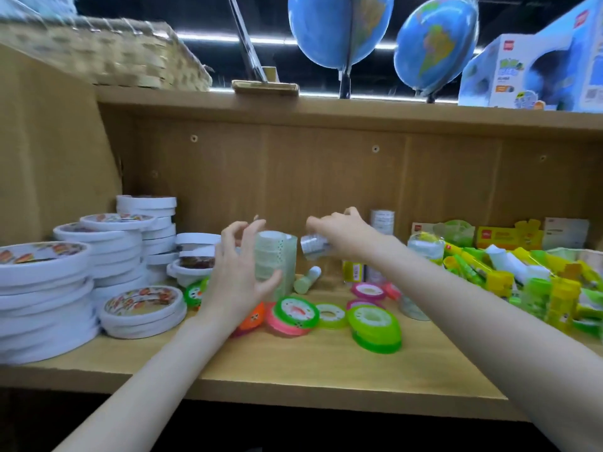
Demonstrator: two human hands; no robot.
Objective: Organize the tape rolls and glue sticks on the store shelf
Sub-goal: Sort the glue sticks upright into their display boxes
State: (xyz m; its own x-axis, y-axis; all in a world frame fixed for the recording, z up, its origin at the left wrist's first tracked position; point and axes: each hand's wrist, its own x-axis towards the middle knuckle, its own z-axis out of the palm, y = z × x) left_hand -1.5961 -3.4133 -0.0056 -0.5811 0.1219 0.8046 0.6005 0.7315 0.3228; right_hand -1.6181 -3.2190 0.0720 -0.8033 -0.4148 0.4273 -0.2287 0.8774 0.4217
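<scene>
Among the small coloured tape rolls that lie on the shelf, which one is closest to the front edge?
The large green roll at the right of the cluster. It lies tilted, nearer the front edge of the shelf than the pink rolls and the pink and green roll beside it.

A light wooden shelf [293, 363] fills the view, closed behind by a wood-grain back panel [293, 177] dotted with small screw holes. A slanted side panel [49, 151] rises left of the back panel. Above the back panel runs an upper board [326, 112] carrying a woven basket [107, 50] at its left end, two blue globes [339, 27] near the middle and a blue printed box [535, 66] at its right end. Behind the globes the ceiling is dark, crossed by strip lights [228, 39].
</scene>
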